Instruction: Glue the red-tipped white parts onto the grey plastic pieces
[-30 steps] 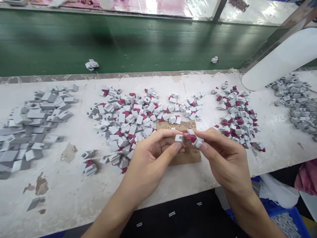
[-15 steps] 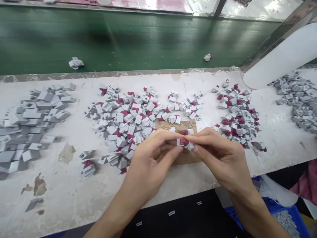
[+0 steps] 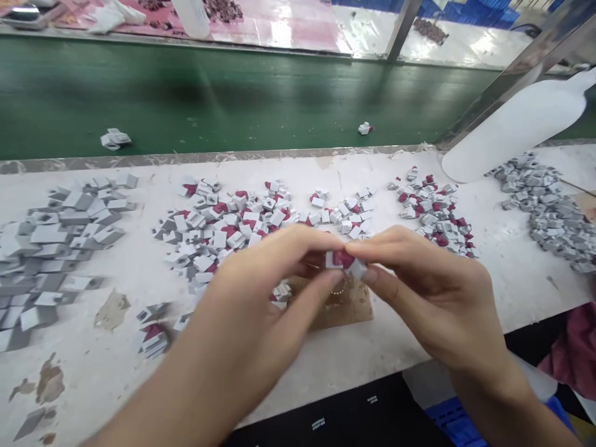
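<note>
Between the fingertips of both hands is a small grey plastic piece with a dark red insert (image 3: pixel 343 259). My left hand (image 3: pixel 274 292) pinches its left end with thumb and forefinger. From the other side, my right hand (image 3: pixel 419 285) pinches the right end. Below the fingers lies a brown cardboard piece (image 3: pixel 349 308) on the white worktable (image 3: pixel 298 372). Behind and left of my left hand spreads a pile of grey-and-red pieces (image 3: pixel 223 223), partly hidden by that hand. Another grey-and-red heap (image 3: pixel 435 208) lies beyond my right hand.
Larger grey blocks (image 3: pixel 60 242) are heaped at the left, and plain grey parts (image 3: pixel 554 211) at the far right. A white bottle (image 3: pixel 512 133) leans over the back right. A green strip (image 3: pixel 242 99) runs behind the table. A blue crate (image 3: pixel 456 419) sits below the front edge.
Both hands appear larger and nearer, still pinching the same piece. The view has tilted up, showing more of the far side; the piles have shifted slightly left in the picture.
</note>
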{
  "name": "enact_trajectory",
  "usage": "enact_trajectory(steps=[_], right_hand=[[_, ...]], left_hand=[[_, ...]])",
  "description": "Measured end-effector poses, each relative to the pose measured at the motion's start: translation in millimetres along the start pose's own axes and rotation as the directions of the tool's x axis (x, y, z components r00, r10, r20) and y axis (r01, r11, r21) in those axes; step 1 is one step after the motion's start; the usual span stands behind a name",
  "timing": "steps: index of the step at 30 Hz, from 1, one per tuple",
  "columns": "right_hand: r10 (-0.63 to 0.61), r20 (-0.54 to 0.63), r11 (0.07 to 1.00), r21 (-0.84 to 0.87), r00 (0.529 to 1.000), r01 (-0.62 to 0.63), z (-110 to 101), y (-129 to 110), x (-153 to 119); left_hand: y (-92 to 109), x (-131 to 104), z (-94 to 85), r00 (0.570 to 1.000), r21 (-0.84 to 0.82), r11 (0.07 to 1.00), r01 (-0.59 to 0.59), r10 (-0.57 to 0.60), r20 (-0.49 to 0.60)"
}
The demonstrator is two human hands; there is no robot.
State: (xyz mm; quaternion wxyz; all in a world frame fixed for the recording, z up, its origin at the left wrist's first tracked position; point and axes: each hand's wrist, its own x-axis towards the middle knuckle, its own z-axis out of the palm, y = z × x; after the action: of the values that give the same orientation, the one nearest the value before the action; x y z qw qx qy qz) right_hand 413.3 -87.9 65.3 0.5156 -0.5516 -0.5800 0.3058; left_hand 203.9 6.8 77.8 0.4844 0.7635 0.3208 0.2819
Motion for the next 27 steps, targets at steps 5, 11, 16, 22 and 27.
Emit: enact_trajectory(steps=[5,11,16,22,27], right_hand=[[-0.079,-0.062,0.944,-0.325,0.995,0.055,-30.6,44.7,102.1],[0.142,-0.163,0.803,-0.558,0.976,-0.209,-41.1,117.7,246.6],[0.207,-0.153,0.834,-0.489,0.966,-0.256,-29.9,128.2,274.1],[0.179,-0.109,0.962,-0.188,0.978,-0.197,-22.2,102.4,220.6],[0.158,0.011,0.922,0.357,0.987,-0.151,-8.2,60.1,143.4]], left_hand=[[-5.6,80.2,-40.8,0.982,0.401,0.903,0.156,-0.099,-0.16],[-63.8,196.2,-44.1,0.916,0.46,0.794,0.397,-0.311,-0.253],[-81.7,238.8,-32.7,0.892,0.421,0.786,0.452,-0.381,-0.245],[-55.6,190.4,-39.7,0.966,0.356,0.9,0.252,-0.213,-0.146],[-35.1,125.4,-20.6,0.937,0.352,0.895,-0.274,0.331,-0.112]])
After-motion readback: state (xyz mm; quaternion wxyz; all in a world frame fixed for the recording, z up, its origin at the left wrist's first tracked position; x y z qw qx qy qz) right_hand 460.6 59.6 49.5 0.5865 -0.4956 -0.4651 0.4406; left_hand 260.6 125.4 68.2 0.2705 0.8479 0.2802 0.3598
